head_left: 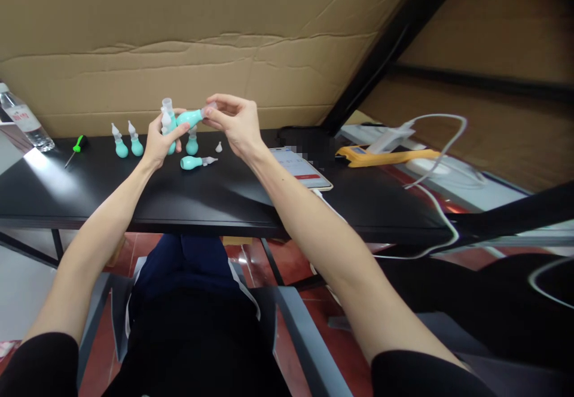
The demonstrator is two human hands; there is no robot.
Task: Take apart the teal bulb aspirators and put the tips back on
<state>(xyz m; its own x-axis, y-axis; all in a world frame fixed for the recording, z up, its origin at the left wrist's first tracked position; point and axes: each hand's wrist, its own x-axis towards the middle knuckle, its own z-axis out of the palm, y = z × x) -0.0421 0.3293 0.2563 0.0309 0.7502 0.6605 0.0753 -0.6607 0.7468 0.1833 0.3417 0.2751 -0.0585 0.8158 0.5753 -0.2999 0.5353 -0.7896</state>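
Note:
My left hand [158, 143] is closed around a teal bulb nasal aspirator [189, 119], held tilted above the black table. The fingers of my right hand [241, 124] pinch the clear nozzle at its narrow end. Another teal aspirator [169, 141] shows by my left palm; whether that hand also grips it, I cannot tell. Two aspirators with pointed clear tips, one on the left [120, 147] and one beside it [136, 146], stand upright. A further upright bulb [192, 146] is below the held one. One aspirator [191, 162] lies on its side, near a small whitish tip [219, 147].
A green-handled screwdriver [79, 143] and a water bottle [26, 119] are at the left. Right of my hands lies a phone [302, 173] with a white cable attached. Farther right are a yellow tool [381, 156] and more cable [442, 205]. Cardboard [201, 56] rises behind the table.

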